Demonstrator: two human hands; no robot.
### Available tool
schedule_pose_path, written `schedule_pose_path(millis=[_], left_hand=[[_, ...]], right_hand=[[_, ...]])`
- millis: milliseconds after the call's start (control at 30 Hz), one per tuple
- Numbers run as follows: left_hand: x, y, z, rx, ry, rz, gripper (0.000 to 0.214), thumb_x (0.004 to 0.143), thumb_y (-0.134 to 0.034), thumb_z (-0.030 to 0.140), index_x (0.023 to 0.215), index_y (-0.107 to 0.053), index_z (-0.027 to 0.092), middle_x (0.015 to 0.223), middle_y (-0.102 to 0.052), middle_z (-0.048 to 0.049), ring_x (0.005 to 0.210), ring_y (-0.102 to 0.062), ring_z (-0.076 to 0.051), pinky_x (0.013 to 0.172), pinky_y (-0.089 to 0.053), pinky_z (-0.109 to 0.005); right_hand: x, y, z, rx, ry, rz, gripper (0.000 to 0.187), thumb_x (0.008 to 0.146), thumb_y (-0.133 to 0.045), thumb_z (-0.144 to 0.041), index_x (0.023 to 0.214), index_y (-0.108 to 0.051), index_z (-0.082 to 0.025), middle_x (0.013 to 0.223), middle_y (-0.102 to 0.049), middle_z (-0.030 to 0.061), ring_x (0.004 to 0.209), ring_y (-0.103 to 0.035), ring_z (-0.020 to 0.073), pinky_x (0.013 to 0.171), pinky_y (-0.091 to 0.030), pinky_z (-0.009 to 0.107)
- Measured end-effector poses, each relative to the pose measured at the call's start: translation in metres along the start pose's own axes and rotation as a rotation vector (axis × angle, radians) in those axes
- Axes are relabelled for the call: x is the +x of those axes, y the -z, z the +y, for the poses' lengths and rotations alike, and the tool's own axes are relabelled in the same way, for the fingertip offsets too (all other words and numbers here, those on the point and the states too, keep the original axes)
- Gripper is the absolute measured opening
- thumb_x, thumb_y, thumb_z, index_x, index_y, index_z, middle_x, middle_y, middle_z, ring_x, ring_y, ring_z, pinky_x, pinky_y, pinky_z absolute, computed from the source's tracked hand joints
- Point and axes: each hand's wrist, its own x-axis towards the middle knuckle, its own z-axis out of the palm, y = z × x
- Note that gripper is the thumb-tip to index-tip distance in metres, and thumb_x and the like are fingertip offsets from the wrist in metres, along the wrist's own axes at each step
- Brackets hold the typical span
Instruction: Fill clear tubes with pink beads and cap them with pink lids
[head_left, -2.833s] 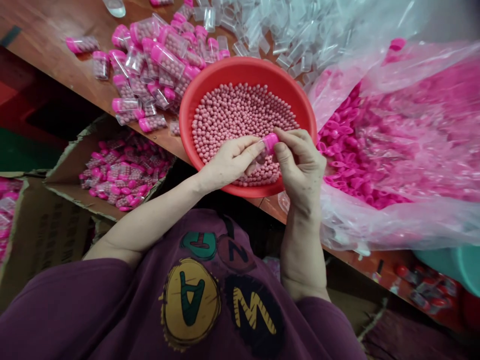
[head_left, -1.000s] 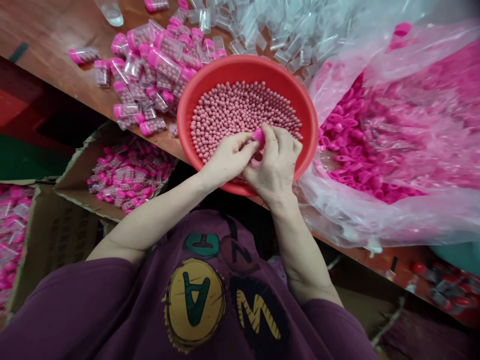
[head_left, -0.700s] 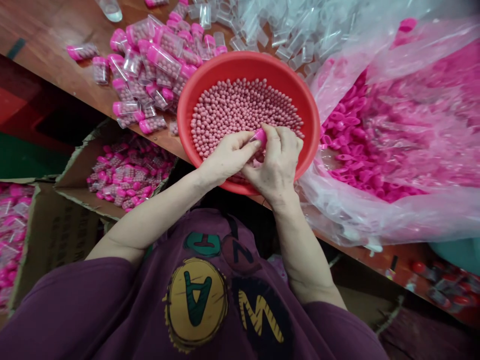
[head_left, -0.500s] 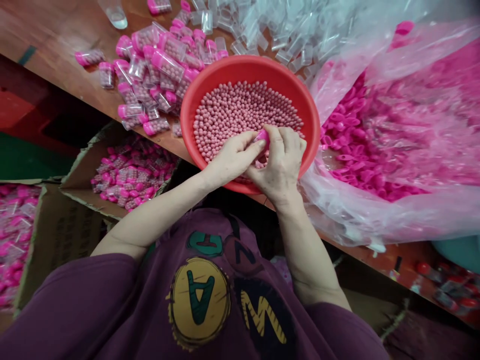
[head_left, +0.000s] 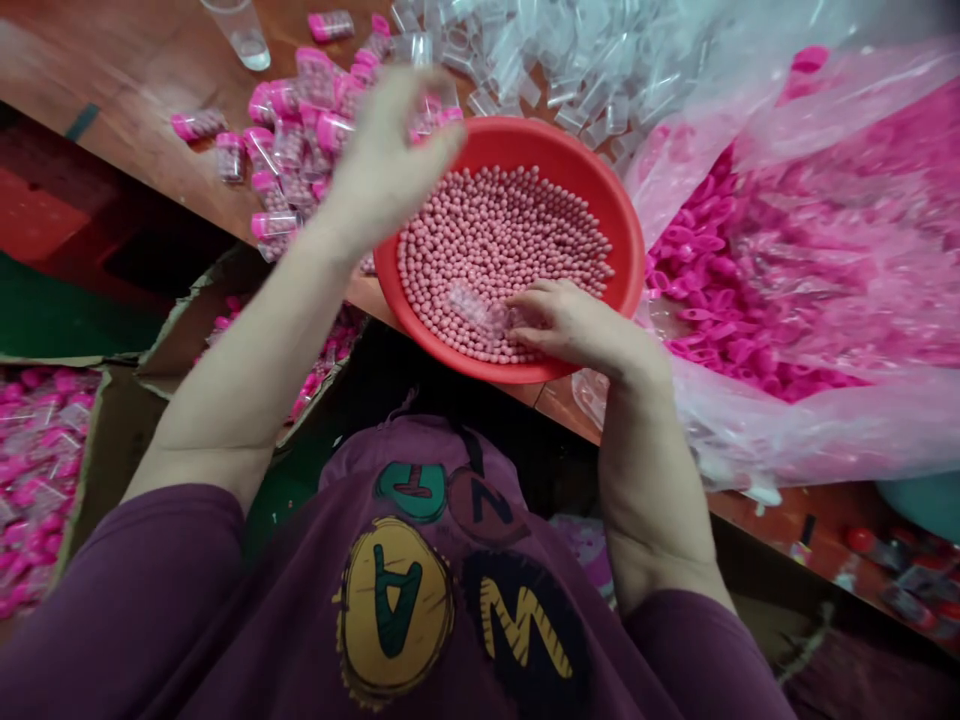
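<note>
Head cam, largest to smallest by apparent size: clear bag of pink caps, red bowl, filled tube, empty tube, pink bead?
1. Clear bag of pink caps
2. Red bowl
3. Filled tube and empty tube: they look alike, so not ranked
4. Pink bead

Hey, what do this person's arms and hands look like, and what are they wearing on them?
The left hand and right hand are bare, with no gloves, and so are the forearms. The arms come out of loose dark purple sleeves of a matching top, printed with large round letter badges.
</note>
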Motion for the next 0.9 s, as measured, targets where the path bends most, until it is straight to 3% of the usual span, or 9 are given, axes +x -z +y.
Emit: schedule_pose_path(millis=[67, 133, 233, 300, 400, 567, 667, 767, 900], left_hand=[[-0.028, -0.03, 0.007, 0.026, 0.044, -0.199, 0.025, 0.095, -0.072, -0.001, 0.114, -0.085, 0.007, 0.121, -0.085, -0.0144, 0.116, -0.078, -0.025, 0.117, -0.06, -0.044], [-0.052, -0.058, 0.011, -0.063, 0.092, -0.345, 0.023, 0.089, -0.075, 0.001, 0.104, -0.086, 0.014, 0.106, -0.085, -0.0062, 0.105, -0.078, -0.022, 0.109, -0.062, -0.039], [-0.067, -0.084, 0.015, -0.331, 0.205, -0.393, 0.017, 0.087, -0.082, 0.009, 0.104, -0.085, 0.014, 0.099, -0.083, -0.0049, 0.096, -0.077, -0.02, 0.094, -0.062, -0.032], [-0.068, -0.09, 0.02, -0.553, 0.323, -0.429, 0.013, 0.092, -0.083, 0.015, 0.105, -0.085, 0.013, 0.091, -0.08, -0.0045, 0.081, -0.073, -0.015, 0.08, -0.059, -0.028], [-0.065, -0.089, 0.029, -0.796, 0.441, -0.486, 0.012, 0.096, -0.087, 0.022, 0.105, -0.085, 0.015, 0.081, -0.075, -0.002, 0.067, -0.065, -0.01, 0.066, -0.052, -0.023], [-0.057, -0.086, 0.034, -0.866, 0.404, -0.553, 0.025, 0.092, -0.096, 0.031, 0.11, -0.085, 0.017, 0.094, -0.079, -0.0037, 0.068, -0.066, -0.01, 0.063, -0.051, -0.023], [-0.041, -0.089, 0.03, -0.65, 0.321, -0.489, 0.024, 0.093, -0.092, 0.028, 0.113, -0.084, 0.018, 0.099, -0.08, -0.0039, 0.073, -0.068, -0.013, 0.068, -0.053, -0.025], [-0.014, -0.09, 0.026, -0.186, 0.147, -0.44, 0.011, 0.095, -0.084, 0.02, 0.105, -0.082, 0.017, 0.098, -0.08, -0.0051, 0.092, -0.073, -0.021, 0.089, -0.059, -0.032], [0.013, -0.094, 0.027, 0.65, -0.137, -0.599, 0.027, 0.105, -0.059, 0.01, 0.111, -0.085, 0.014, 0.12, -0.082, -0.0168, 0.116, -0.074, -0.029, 0.109, -0.056, -0.039]], right_hand=[[0.003, -0.007, -0.003, 0.041, -0.071, 0.041, 0.018, 0.099, -0.074, -0.032, 0.107, -0.086, -0.02, 0.106, -0.083, 0.0131, 0.105, -0.077, 0.0356, 0.107, -0.062, 0.056], [0.001, -0.014, -0.002, 0.21, -0.126, 0.237, 0.022, 0.103, -0.07, -0.036, 0.108, -0.085, -0.02, 0.104, -0.084, 0.0109, 0.101, -0.077, 0.0327, 0.104, -0.064, 0.053], [-0.004, -0.022, 0.002, 0.531, -0.061, 0.448, 0.035, 0.104, -0.074, -0.048, 0.129, -0.082, -0.025, 0.128, -0.085, 0.0094, 0.121, -0.078, 0.0325, 0.114, -0.065, 0.054], [-0.006, -0.027, 0.005, 0.728, -0.014, 0.493, 0.048, 0.1, -0.08, -0.058, 0.139, -0.077, -0.031, 0.136, -0.082, 0.0074, 0.129, -0.078, 0.0315, 0.116, -0.067, 0.054], [-0.006, -0.031, 0.009, 0.962, -0.039, 0.541, 0.067, 0.09, -0.091, -0.075, 0.142, -0.069, -0.038, 0.127, -0.082, 0.0036, 0.114, -0.081, 0.0288, 0.104, -0.074, 0.051], [-0.002, -0.039, 0.009, 1.103, -0.038, 0.563, 0.076, 0.086, -0.092, -0.086, 0.141, -0.066, -0.04, 0.127, -0.079, 0.0021, 0.113, -0.082, 0.0279, 0.098, -0.077, 0.05], [0.003, -0.048, 0.002, 0.995, -0.039, 0.687, 0.072, 0.093, -0.084, -0.088, 0.144, -0.068, -0.039, 0.13, -0.077, 0.0034, 0.117, -0.079, 0.0273, 0.103, -0.075, 0.05], [-0.004, -0.052, 0.007, 0.789, -0.065, 0.901, 0.058, 0.108, -0.068, -0.083, 0.143, -0.072, -0.037, 0.133, -0.076, 0.0057, 0.122, -0.078, 0.0291, 0.112, -0.071, 0.054], [-0.046, -0.038, 0.068, 0.444, -0.278, 1.09, 0.044, 0.119, -0.051, -0.065, 0.14, -0.075, -0.035, 0.137, -0.078, 0.0092, 0.13, -0.078, 0.0329, 0.114, -0.068, 0.057]])
